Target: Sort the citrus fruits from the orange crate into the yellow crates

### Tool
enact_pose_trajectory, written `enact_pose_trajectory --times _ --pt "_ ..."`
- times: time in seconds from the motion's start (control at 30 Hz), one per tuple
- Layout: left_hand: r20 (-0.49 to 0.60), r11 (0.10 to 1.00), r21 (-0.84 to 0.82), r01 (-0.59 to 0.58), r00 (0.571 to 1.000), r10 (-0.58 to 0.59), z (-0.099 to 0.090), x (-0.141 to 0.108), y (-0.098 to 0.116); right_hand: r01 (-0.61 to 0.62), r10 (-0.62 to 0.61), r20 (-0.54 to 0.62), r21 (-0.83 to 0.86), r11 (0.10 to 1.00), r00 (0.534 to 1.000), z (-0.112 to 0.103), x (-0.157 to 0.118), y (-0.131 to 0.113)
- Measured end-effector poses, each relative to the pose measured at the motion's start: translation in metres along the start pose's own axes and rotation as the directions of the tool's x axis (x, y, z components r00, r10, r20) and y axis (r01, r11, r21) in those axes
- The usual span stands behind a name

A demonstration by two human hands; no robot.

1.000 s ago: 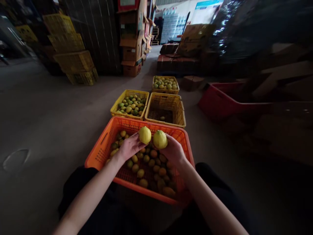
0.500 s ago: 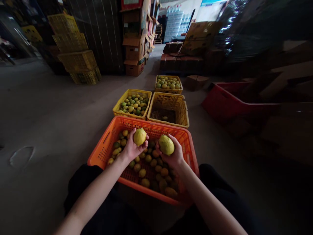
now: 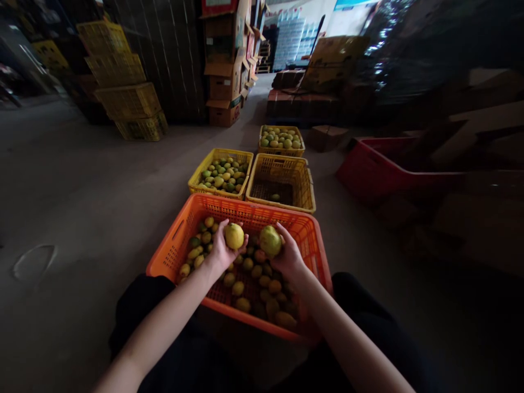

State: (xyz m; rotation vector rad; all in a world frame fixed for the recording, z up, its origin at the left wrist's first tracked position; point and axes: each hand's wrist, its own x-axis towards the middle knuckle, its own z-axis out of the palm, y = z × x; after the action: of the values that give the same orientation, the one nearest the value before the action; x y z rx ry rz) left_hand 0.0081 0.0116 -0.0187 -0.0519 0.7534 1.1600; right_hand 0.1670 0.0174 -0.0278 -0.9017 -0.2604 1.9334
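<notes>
My left hand (image 3: pixel 223 252) is closed around a yellow lemon (image 3: pixel 234 236), its thumb along the near side and fingertips showing at the right. In my right hand (image 3: pixel 290 255) is a greener lemon (image 3: pixel 270 241), gripped from its right side. Both hands are above the large orange crate (image 3: pixel 168 248), a short gap apart. Below them, many yellow and green lemons (image 3: pixel 243 304) lie loose on the crate's slotted floor. My forearms hide part of the fruit.
Beyond the orange crate stand a yellow crate of mixed lemons (image 3: pixel 192 183), a yellow crate (image 3: pixel 309 188) with one green fruit on its floor, and another full yellow crate (image 3: pixel 281 152) farther back. A red bin (image 3: pixel 356 169) is at right; stacked yellow crates (image 3: pixel 129 101) at left.
My right hand has lowered slightly and turned its lemon, which shifted a little left and shows a different side. My left hand has dipped slightly with its lemon.
</notes>
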Motion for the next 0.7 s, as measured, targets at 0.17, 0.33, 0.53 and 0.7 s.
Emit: enact_pose_trajectory --times 0.17,0.33,0.53,0.7 --pt "-0.071 0.993 -0.09 0.081 0.994 -0.088 -0.0038 0.0035 -0.0012 -0.086 0.08 -0.126 -0.038 0.996 0.989 -0.0043 0.002 -0.0011" --pt "0.007 0.987 -0.055 0.154 0.988 -0.154 -0.0033 0.0033 -0.0033 -0.106 0.102 -0.275 0.003 0.994 0.956 -0.0063 0.0006 0.0017" --pt "-0.074 0.994 -0.037 0.1 0.992 -0.102 -0.0014 0.0068 -0.0044 -0.062 0.074 -0.314 0.048 0.997 0.947 -0.0067 -0.0006 -0.002" --pt "-0.015 0.988 -0.046 0.15 0.989 -0.15 -0.0017 0.0094 -0.0036 -0.118 0.13 -0.265 0.062 0.991 0.955 -0.0057 -0.0022 -0.0018"
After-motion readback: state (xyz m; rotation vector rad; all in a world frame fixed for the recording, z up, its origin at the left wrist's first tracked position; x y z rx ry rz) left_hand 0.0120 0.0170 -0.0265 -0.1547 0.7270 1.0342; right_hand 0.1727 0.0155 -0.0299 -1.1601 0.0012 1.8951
